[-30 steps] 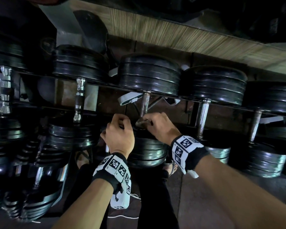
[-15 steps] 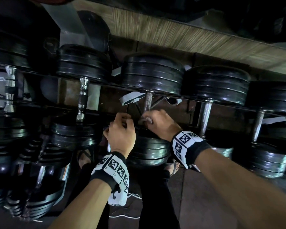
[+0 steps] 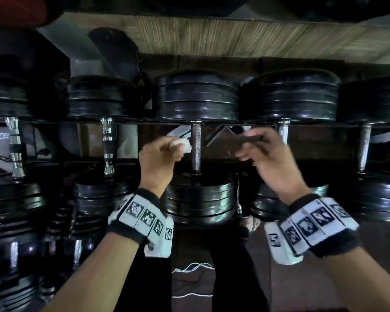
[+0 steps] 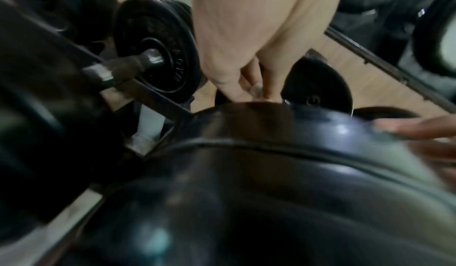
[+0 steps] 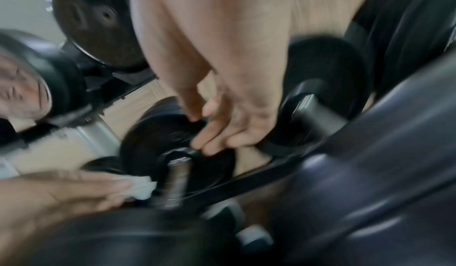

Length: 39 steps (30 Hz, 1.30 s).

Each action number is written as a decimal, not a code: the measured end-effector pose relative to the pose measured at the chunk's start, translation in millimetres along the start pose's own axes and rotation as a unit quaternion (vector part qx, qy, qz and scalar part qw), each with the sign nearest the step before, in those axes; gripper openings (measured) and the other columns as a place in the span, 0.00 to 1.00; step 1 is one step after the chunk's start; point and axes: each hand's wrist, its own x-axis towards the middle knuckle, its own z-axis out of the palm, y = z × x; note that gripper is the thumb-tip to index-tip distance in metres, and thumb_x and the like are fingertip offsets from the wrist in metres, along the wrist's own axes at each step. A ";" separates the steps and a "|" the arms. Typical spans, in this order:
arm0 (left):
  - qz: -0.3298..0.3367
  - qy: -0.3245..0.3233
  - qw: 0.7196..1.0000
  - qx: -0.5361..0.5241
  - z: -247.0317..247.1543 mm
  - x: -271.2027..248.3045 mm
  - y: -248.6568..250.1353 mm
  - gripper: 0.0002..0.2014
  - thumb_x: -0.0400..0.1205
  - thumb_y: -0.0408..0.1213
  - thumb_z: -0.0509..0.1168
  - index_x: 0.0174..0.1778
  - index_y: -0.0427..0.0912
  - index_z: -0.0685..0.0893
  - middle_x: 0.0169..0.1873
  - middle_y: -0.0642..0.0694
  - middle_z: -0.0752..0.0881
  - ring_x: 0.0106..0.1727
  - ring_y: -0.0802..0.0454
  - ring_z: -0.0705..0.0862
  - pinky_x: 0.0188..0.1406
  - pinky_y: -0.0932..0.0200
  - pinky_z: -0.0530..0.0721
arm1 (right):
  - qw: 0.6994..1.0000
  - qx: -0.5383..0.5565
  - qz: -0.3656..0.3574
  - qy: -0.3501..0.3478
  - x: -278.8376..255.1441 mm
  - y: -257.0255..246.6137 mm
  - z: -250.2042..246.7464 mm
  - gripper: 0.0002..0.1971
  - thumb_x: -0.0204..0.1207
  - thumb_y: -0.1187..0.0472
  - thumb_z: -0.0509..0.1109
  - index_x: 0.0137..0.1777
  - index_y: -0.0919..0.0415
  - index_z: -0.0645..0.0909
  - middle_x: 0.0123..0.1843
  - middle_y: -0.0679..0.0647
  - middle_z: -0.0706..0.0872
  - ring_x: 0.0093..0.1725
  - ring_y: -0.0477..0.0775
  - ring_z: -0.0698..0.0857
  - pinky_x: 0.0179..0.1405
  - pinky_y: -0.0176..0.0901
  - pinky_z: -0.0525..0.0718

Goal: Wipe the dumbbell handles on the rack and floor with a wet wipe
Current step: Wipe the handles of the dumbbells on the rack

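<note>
In the head view the middle dumbbell's knurled metal handle (image 3: 196,149) stands bare between its black plates on the rack. My left hand (image 3: 173,149) is just left of the handle and pinches a crumpled white wet wipe (image 3: 182,144), which sits right beside the bar. My right hand (image 3: 254,149) hovers to the right of the handle, blurred, with fingers loosely curled and holding nothing. The right wrist view shows that hand's fingers (image 5: 217,139) relaxed and empty, with the wipe (image 5: 140,188) beside the handle (image 5: 176,182). The wipe is hidden in the left wrist view.
More black dumbbells line the rack: a chrome-handled one (image 3: 108,149) to the left, others (image 3: 284,134) (image 3: 365,149) to the right. A lower tier of dumbbells (image 3: 16,244) fills the lower left. My legs in black trousers (image 3: 149,278) stand close below. Wood-grain floor (image 3: 234,34) lies behind.
Both hands were together at the near end of the middle handle. Now they have parted: the left went left with the wipe, the right swung off to the right, and the handle shows bare.
</note>
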 end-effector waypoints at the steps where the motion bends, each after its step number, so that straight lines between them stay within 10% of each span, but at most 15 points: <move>1: 0.015 0.005 0.998 0.057 3.5 8.4 2.5 0.08 0.80 0.33 0.73 0.53 0.44 0.92 0.41 0.52 0.90 0.43 0.52 0.89 0.47 0.72 0.81 | 0.995 -0.073 -0.028 0.057 -2.7 8.4 -18.4 0.12 0.82 0.73 0.67 0.61 0.60 0.79 0.42 0.53 0.90 0.35 0.35 0.87 0.39 0.27 0.79; 6: 0.076 -0.032 0.970 0.229 21.1 28.3 24.2 0.15 0.84 0.29 0.67 0.67 0.39 0.87 0.57 0.45 0.90 0.57 0.52 0.87 0.47 0.88 0.65 | 0.944 -0.291 0.022 0.153 -26.4 59.5 -64.7 0.07 0.83 0.56 0.65 0.53 0.52 0.85 0.39 0.52 0.89 0.45 0.63 0.88 0.42 0.46 0.76; 9: 0.065 -0.049 0.968 0.239 23.9 27.5 22.5 0.13 0.86 0.28 0.65 0.66 0.38 0.86 0.49 0.53 0.86 0.39 0.70 0.78 0.37 0.92 0.63 | 0.924 -0.307 0.012 0.228 -27.7 71.1 -57.5 0.15 0.78 0.51 0.58 0.50 0.54 0.86 0.36 0.56 0.86 0.42 0.69 0.86 0.40 0.47 0.69; 15: 0.031 -0.122 0.964 0.233 18.4 14.0 -16.4 0.04 0.82 0.30 0.72 0.47 0.38 0.92 0.43 0.51 0.91 0.47 0.52 0.89 0.58 0.64 0.83 | 0.919 -0.309 -0.003 0.246 -25.2 73.7 -57.8 0.15 0.77 0.51 0.59 0.47 0.55 0.85 0.35 0.59 0.86 0.40 0.70 0.86 0.39 0.46 0.67; 20: 0.008 -0.127 0.979 0.161 16.2 26.6 -0.1 0.04 0.77 0.33 0.74 0.45 0.44 0.93 0.43 0.52 0.93 0.45 0.62 0.87 0.49 0.81 0.74 | 0.918 -0.306 -0.004 0.251 -24.5 76.9 -58.2 0.15 0.77 0.51 0.58 0.47 0.56 0.85 0.33 0.55 0.82 0.39 0.69 0.84 0.38 0.47 0.68; 25: -0.006 -0.104 0.993 0.058 14.9 42.1 3.8 0.06 0.77 0.43 0.72 0.46 0.57 0.92 0.49 0.50 0.93 0.50 0.57 0.89 0.66 0.49 0.84 | 0.915 -0.316 -0.013 0.251 -24.4 79.4 -58.3 0.16 0.77 0.51 0.58 0.47 0.57 0.84 0.35 0.59 0.86 0.39 0.70 0.85 0.37 0.47 0.68; 28: -0.036 -0.167 0.977 0.130 13.7 18.6 -16.1 0.12 0.77 0.27 0.71 0.38 0.52 0.90 0.44 0.46 0.93 0.49 0.55 0.89 0.65 0.51 0.84 | 0.914 -0.317 -0.018 0.253 -23.6 80.9 -58.7 0.16 0.77 0.50 0.57 0.47 0.57 0.84 0.37 0.61 0.88 0.40 0.70 0.85 0.38 0.47 0.69; 31: -0.082 -0.230 0.957 0.158 9.3 14.3 -23.5 0.06 0.79 0.22 0.71 0.45 0.37 0.90 0.33 0.47 0.89 0.35 0.70 0.87 0.46 0.78 0.80 | 0.913 -0.318 -0.023 0.255 -23.3 82.2 -59.4 0.16 0.77 0.50 0.58 0.46 0.58 0.84 0.38 0.62 0.88 0.41 0.71 0.85 0.38 0.48 0.70; 34: -0.011 -0.196 0.973 0.122 9.9 36.3 -14.6 0.09 0.80 0.24 0.71 0.39 0.42 0.91 0.35 0.46 0.91 0.35 0.72 0.85 0.51 0.70 0.83 | 0.912 -0.321 -0.020 0.255 -23.4 83.8 -60.1 0.16 0.77 0.50 0.57 0.46 0.58 0.84 0.38 0.61 0.89 0.42 0.71 0.85 0.38 0.48 0.70; 39: -0.009 -0.151 0.988 0.023 16.5 51.8 -4.0 0.08 0.84 0.27 0.67 0.57 0.37 0.86 0.45 0.45 0.88 0.40 0.69 0.86 0.50 0.70 0.82 | 0.914 -0.320 -0.023 0.250 -24.0 81.2 -59.4 0.15 0.77 0.51 0.57 0.45 0.59 0.84 0.38 0.60 0.88 0.42 0.70 0.85 0.38 0.47 0.67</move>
